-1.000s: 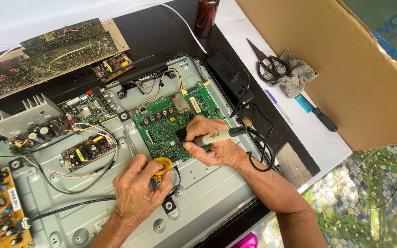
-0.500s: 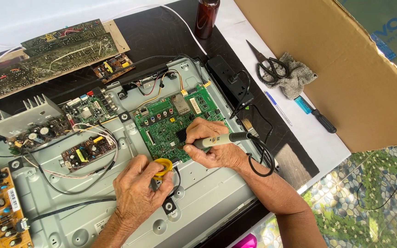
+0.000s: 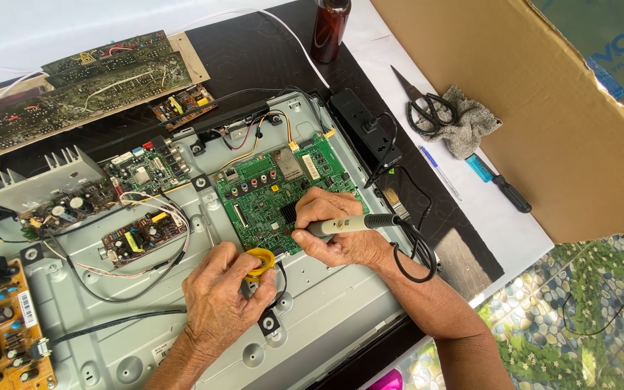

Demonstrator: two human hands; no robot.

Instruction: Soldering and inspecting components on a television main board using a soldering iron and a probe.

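Two hands at work over one grey metal chassis [image 3: 341,303] on the worktop [image 3: 254,50]. One green circuit board [image 3: 269,191] sits mid-chassis. Right hand [image 3: 341,231] grips one soldering iron [image 3: 348,224] pen-fashion, tip down at the board's lower right edge. Left hand [image 3: 222,300], curled, pinches one yellow spool [image 3: 260,261] just below the board, near the iron's tip. Aside: one pair of scissors [image 3: 427,108], one blue-handled screwdriver [image 3: 496,182], one brown bottle [image 3: 330,29].

Left hand [image 3: 219,300], right hand [image 3: 341,230]: bare, forearms sleeveless.
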